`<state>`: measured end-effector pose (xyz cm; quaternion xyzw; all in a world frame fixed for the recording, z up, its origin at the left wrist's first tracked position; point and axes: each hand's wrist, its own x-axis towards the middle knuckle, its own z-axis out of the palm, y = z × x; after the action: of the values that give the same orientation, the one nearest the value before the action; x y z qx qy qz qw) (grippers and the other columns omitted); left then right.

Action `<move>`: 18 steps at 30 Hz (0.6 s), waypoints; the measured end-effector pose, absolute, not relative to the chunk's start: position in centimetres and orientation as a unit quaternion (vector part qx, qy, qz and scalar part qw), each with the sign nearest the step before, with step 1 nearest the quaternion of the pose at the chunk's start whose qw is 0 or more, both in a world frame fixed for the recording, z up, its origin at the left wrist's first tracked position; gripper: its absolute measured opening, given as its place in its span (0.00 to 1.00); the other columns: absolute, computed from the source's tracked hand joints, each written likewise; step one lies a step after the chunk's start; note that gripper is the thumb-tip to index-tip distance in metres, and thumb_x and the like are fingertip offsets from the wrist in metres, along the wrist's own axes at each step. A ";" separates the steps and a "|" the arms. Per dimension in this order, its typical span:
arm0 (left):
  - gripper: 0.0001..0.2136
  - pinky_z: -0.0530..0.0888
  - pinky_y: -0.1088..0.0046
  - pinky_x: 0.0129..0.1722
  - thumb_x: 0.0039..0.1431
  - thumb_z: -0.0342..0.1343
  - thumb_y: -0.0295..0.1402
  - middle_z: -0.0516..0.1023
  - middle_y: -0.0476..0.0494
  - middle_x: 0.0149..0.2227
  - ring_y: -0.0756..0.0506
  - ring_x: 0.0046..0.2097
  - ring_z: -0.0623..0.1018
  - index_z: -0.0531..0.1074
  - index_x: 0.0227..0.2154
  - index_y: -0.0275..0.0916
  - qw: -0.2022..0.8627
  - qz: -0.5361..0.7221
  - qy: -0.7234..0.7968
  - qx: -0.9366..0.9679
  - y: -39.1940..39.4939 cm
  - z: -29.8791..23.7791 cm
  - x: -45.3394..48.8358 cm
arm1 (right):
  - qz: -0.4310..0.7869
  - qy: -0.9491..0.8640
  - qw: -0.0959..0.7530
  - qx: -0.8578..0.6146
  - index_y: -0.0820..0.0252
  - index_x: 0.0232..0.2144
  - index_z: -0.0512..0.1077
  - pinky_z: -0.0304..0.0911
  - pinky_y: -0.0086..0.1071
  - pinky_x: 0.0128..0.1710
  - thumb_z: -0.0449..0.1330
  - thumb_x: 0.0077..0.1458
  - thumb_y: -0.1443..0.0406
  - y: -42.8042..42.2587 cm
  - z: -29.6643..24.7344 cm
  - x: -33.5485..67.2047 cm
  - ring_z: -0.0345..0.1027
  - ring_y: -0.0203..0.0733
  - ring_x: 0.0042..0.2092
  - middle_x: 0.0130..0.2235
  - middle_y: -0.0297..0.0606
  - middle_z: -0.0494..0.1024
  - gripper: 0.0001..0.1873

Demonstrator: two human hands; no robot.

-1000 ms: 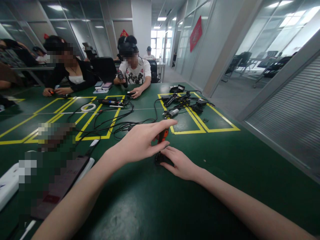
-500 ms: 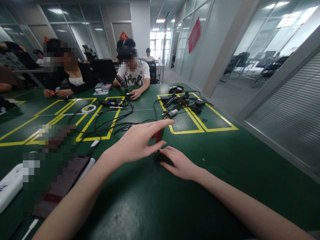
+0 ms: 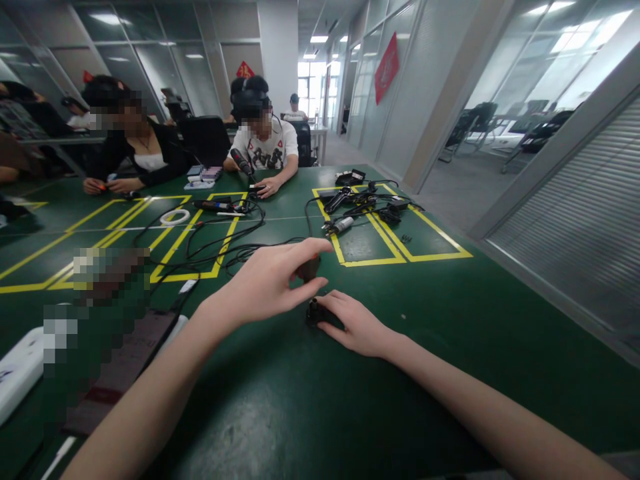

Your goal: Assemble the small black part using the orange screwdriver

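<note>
My left hand [image 3: 270,283] reaches over the green table [image 3: 400,373] and pinches a small dark and red-orange tool [image 3: 309,268] between thumb and fingers, index finger stretched over it. My right hand [image 3: 353,323] lies just to its right, fingers closed on a small black part [image 3: 314,312] that rests on the table. The two hands almost touch. What the black part is I cannot make out.
Black cables [image 3: 235,243] and tools lie in yellow-taped boxes ahead; a heap of black devices [image 3: 367,200] sits in the right box. A white roll of tape [image 3: 175,216] lies far left. Two people sit across the table. A white power strip [image 3: 20,370] lies at left.
The red-orange piece in my left hand has tipped down toward the black part, and less of it shows. Both hands have stayed in nearly the same place.
</note>
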<state>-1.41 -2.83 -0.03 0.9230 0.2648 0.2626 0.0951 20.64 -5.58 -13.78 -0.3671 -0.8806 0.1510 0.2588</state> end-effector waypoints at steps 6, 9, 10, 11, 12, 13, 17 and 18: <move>0.24 0.76 0.72 0.43 0.61 0.55 0.24 0.79 0.42 0.45 0.48 0.42 0.79 0.67 0.60 0.39 0.141 0.281 0.226 0.922 -3.4 0.5 -1.3 | 0.165 -0.877 0.258 -0.370 0.61 0.54 0.69 0.72 0.49 0.50 0.60 0.62 0.69 -5.6 -13.7 20.7 0.72 0.52 0.49 0.48 0.50 0.79 0.18; 0.22 0.77 0.71 0.45 0.63 0.54 0.25 0.80 0.42 0.46 0.47 0.42 0.79 0.68 0.60 0.40 0.147 0.280 0.234 0.919 -3.4 0.5 -1.4 | 0.168 -0.876 0.261 -0.370 0.61 0.55 0.69 0.72 0.49 0.50 0.60 0.62 0.69 -5.7 -13.7 20.7 0.73 0.52 0.49 0.48 0.49 0.79 0.18; 0.21 0.77 0.71 0.46 0.64 0.55 0.27 0.80 0.41 0.47 0.47 0.43 0.79 0.68 0.60 0.40 0.144 0.281 0.240 0.918 -3.3 0.4 -1.4 | 0.168 -0.876 0.262 -0.369 0.61 0.55 0.69 0.72 0.49 0.50 0.60 0.62 0.69 -5.7 -13.7 20.7 0.73 0.52 0.49 0.48 0.50 0.79 0.18; 0.21 0.77 0.71 0.47 0.65 0.55 0.29 0.80 0.41 0.49 0.47 0.43 0.80 0.68 0.60 0.40 0.141 0.283 0.246 0.916 -3.1 0.2 -1.5 | 0.167 -0.876 0.263 -0.369 0.61 0.54 0.69 0.72 0.49 0.50 0.60 0.62 0.68 -5.6 -13.8 20.7 0.73 0.52 0.49 0.48 0.50 0.79 0.18; 0.20 0.77 0.70 0.47 0.66 0.56 0.30 0.80 0.40 0.51 0.46 0.44 0.80 0.68 0.60 0.40 0.136 0.285 0.248 0.916 -2.9 0.1 -1.5 | 0.166 -0.876 0.264 -0.369 0.61 0.54 0.69 0.72 0.49 0.50 0.60 0.62 0.68 -5.6 -13.8 20.7 0.73 0.52 0.49 0.48 0.49 0.79 0.18; 0.19 0.77 0.71 0.47 0.67 0.57 0.32 0.80 0.40 0.52 0.46 0.44 0.80 0.69 0.59 0.40 0.132 0.288 0.249 0.915 -2.7 0.0 -1.5 | 0.164 -0.876 0.264 -0.369 0.61 0.54 0.69 0.72 0.49 0.50 0.60 0.62 0.68 -5.6 -13.8 20.7 0.73 0.52 0.50 0.48 0.49 0.79 0.18; 0.17 0.76 0.72 0.45 0.66 0.58 0.35 0.81 0.41 0.50 0.46 0.43 0.80 0.71 0.56 0.38 0.122 0.299 0.237 0.916 -2.3 -0.2 -1.5 | 0.157 -0.878 0.265 -0.367 0.62 0.54 0.69 0.73 0.49 0.50 0.60 0.62 0.69 -5.6 -13.8 20.7 0.73 0.52 0.49 0.48 0.50 0.79 0.17; 0.18 0.75 0.71 0.45 0.65 0.58 0.33 0.80 0.41 0.49 0.46 0.43 0.80 0.71 0.57 0.38 0.121 0.299 0.235 0.917 -2.3 -0.2 -1.5 | 0.155 -0.878 0.264 -0.367 0.62 0.54 0.69 0.73 0.48 0.50 0.60 0.62 0.69 -5.6 -13.8 20.7 0.73 0.52 0.49 0.48 0.50 0.79 0.17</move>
<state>-1.49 -2.27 -0.16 0.9169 0.2351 0.2991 0.1208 20.66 -5.57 -13.77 -0.3668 -0.8784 0.1555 0.2641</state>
